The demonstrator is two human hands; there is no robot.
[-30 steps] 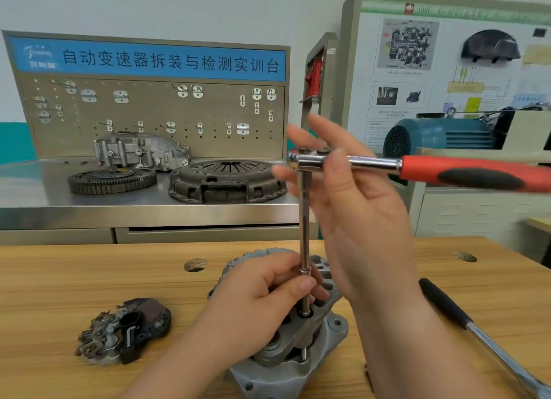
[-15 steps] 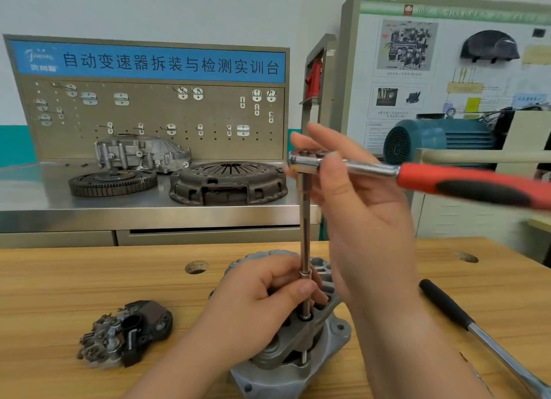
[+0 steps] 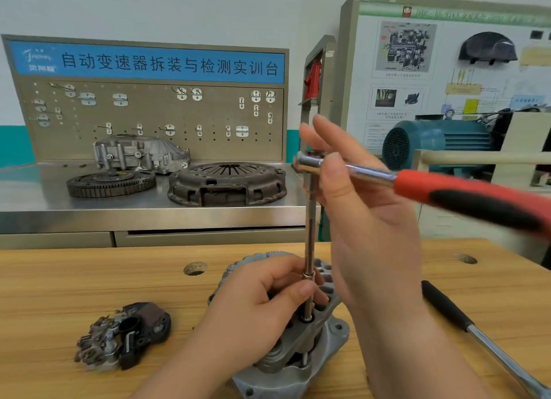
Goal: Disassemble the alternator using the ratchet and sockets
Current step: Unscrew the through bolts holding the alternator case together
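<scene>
The grey alternator (image 3: 301, 360) stands on the wooden bench (image 3: 74, 282) at the bottom centre. A long chrome extension bar (image 3: 310, 234) rises upright from a bolt hole in its housing to the head of the ratchet (image 3: 465, 193), whose red and black handle points right. My left hand (image 3: 256, 309) grips the lower end of the extension, thumb against the socket, and rests on the alternator. My right hand (image 3: 363, 208) pinches the ratchet's chrome neck just behind the head, with the other fingers spread upward.
A removed dark rectifier part (image 3: 125, 334) lies on the bench at the left. A second tool with a black grip and chrome shaft (image 3: 477, 330) lies at the right. A steel cabinet behind carries a flywheel (image 3: 110, 184), a clutch cover (image 3: 228, 184) and a housing (image 3: 140, 154).
The ratchet handle has swung slightly toward me and lower at the right. My hands keep the same grips on the extension and the ratchet.
</scene>
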